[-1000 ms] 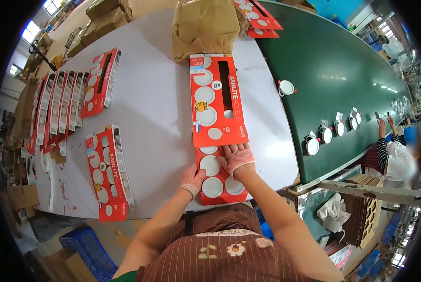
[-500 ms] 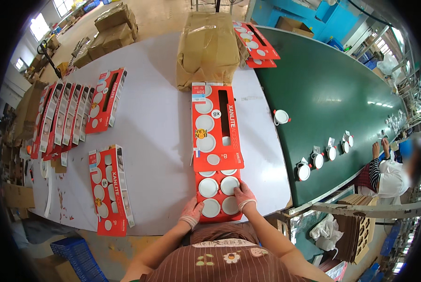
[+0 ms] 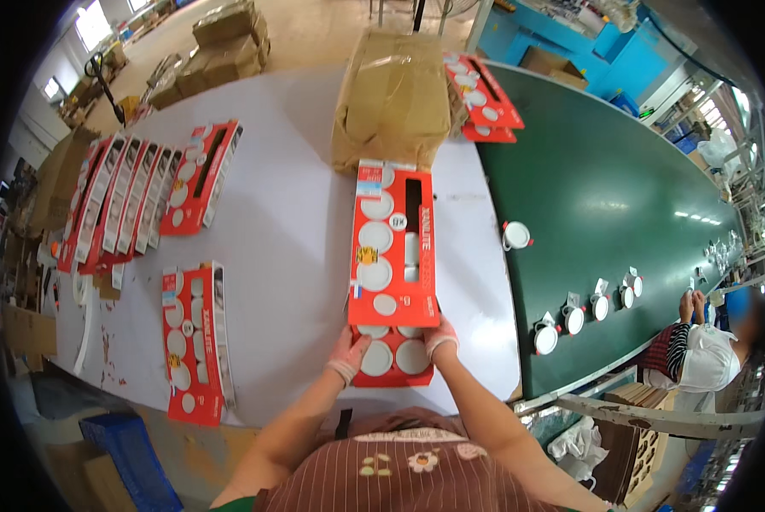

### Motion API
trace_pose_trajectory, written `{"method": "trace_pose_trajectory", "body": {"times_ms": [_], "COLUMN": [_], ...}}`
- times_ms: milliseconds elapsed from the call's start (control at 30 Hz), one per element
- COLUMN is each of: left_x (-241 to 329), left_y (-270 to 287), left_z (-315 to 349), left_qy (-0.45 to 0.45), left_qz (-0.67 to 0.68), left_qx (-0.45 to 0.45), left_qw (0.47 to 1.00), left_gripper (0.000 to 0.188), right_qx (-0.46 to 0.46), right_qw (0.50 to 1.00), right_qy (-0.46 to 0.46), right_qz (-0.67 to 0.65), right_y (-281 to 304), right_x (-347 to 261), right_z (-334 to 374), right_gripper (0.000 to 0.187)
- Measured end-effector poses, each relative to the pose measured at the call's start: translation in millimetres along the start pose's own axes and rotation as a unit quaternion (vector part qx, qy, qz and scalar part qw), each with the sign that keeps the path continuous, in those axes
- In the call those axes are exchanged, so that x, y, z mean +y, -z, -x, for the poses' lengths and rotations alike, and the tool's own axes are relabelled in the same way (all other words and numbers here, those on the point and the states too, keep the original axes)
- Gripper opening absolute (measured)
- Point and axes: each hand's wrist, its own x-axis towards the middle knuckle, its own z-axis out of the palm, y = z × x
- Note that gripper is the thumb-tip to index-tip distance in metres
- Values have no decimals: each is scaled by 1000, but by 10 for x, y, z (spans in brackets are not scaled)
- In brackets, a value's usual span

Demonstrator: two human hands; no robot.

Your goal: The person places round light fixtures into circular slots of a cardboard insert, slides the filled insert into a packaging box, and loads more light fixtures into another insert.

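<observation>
A red tray (image 3: 392, 381) holding round white lamps (image 3: 376, 358) is partly inside the near end of a red printed carton (image 3: 410, 305). One full row and part of another row of lamps show outside the carton. My left hand (image 3: 346, 354), in a pale pink glove, is closed on the tray's left side, close to the carton's end. My right hand (image 3: 441, 337), gloved alike, grips the opposite side; some of its fingers are hidden. The carton lies face up on the white table, and its far end reaches a taped brown cardboard box (image 3: 391, 107).
Another filled red carton (image 3: 201, 358) lies at front left, with a row of similar cartons (image 3: 109, 205) behind it. To the right, a green conveyor belt (image 3: 604, 205) carries several white lamps (image 3: 545, 339). A co-worker (image 3: 694, 346) sits beyond it. A blue crate (image 3: 130, 461) stands below left.
The tray has slid farther into the carton, so fewer lamps show. Both my hands have moved forward along its sides, up to the carton's end. The view has shifted slightly.
</observation>
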Motion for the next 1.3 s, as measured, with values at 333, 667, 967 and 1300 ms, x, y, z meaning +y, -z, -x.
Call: {"method": "trace_pose_trajectory", "body": {"times_ms": [333, 667, 967, 1300], "left_x": [512, 382, 453, 177], "left_y": [-63, 33, 58, -11], "left_z": [-222, 282, -275, 300], "left_qy": [52, 110, 187, 239], "left_qz": [-68, -110, -6, 257], "left_qx": [40, 14, 126, 97], "left_qw": [995, 988, 974, 931], "left_gripper": [58, 44, 46, 59], "right_qx": [-24, -80, -45, -138], "right_qw": [957, 979, 973, 943], "right_qy": [-62, -118, -77, 25], "right_qz": [-283, 144, -213, 301], "right_y": [-16, 199, -142, 823], "right_x": [-433, -359, -357, -1517], "right_z": [-70, 418, -41, -436], "right_gripper": [33, 39, 35, 29]}}
